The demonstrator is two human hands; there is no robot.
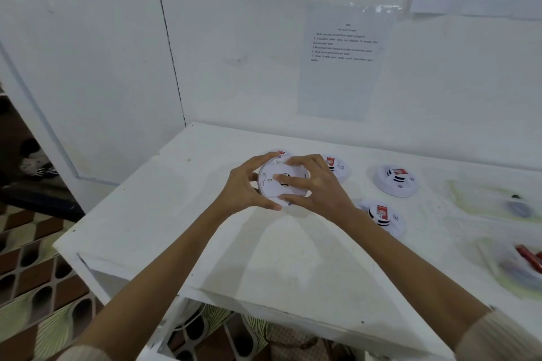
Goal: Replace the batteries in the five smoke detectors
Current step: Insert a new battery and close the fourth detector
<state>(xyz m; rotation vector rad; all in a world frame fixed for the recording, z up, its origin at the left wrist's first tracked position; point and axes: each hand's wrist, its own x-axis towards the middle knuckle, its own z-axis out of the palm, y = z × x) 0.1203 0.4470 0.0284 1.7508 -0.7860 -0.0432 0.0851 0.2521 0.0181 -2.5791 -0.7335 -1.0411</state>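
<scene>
Head view: left hand [249, 188] and right hand [321, 186] grip a round white plastic smoke detector [268, 188], seemingly opening it; battery removal follows.

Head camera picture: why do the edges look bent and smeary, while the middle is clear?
Head view: the wide-angle lens bows the table edge; the tray of red batteries at the right edge is blurred; the held smoke detector at centre is fairly sharp; light is soft, shadows faint, glare atop the wall notice.
</scene>
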